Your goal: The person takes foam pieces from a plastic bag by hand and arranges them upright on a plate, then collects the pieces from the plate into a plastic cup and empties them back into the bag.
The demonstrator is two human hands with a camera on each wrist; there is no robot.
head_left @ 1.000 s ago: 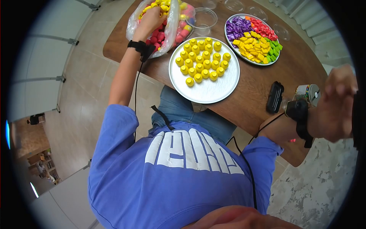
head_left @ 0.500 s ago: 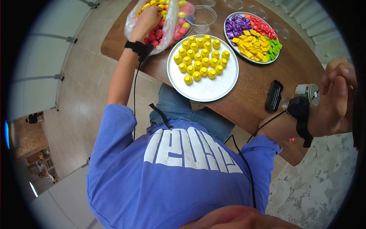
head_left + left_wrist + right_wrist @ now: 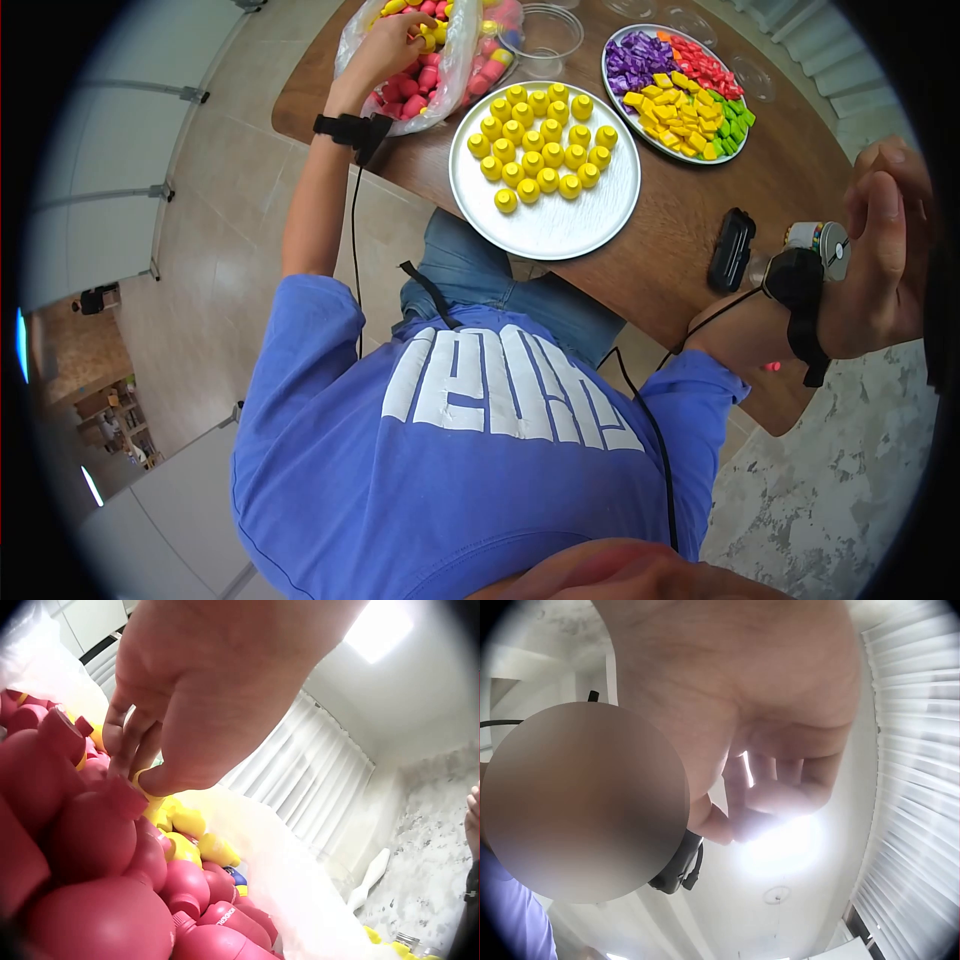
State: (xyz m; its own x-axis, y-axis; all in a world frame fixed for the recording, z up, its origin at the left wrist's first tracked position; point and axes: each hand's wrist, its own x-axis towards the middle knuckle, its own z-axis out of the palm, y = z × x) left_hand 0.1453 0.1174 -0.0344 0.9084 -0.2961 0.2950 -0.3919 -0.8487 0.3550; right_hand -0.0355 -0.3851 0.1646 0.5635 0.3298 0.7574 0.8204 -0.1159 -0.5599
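In the head view, my left hand (image 3: 385,48) reaches into a clear plastic bag (image 3: 457,72) of red and yellow bottle-shaped pieces. The left wrist view shows this hand (image 3: 210,697) with thumb and fingers pinching a yellow piece (image 3: 153,802), partly hidden by the fingers, above red pieces (image 3: 97,836). Beside the bag, a round white plate (image 3: 540,236) bears several upright yellow pieces (image 3: 553,154). My right hand (image 3: 884,262) is raised at the far right, away from the plate. Its fingers (image 3: 787,796) curl loosely and hold nothing.
A second plate (image 3: 607,75) bears purple, red, yellow and green pieces. Clear round containers (image 3: 543,35) stand near the table's back. A black case (image 3: 731,250) and a lidded jar (image 3: 830,246) lie to the right, and a cable (image 3: 358,250) hangs from the left wrist.
My left hand has shifted within the bag, away from where it reached among the yellow pieces at its far end. My right hand has turned slightly at the far right.
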